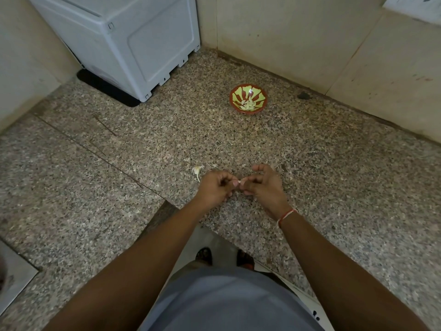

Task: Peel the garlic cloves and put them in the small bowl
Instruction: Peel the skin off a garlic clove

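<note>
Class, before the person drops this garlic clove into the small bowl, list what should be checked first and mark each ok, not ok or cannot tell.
1. Clove held between both hands: left hand and right hand pinch it: ok.
2. Clove fully peeled: cannot tell, too small.
3. Small bowl upright on the counter: ok.
4. Bowl has room: ok, few cloves inside.
5. Path to the bowl free: ok.
6. Loose skin lies apart from the bowl: ok.

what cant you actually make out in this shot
- Garlic clove, head view: mostly hidden by the fingers of the left hand and right hand; how much peel remains is unclear.
- Small bowl, head view: pale peeled pieces too small to count.
- White appliance, head view: top cut off by the frame edge.
</note>
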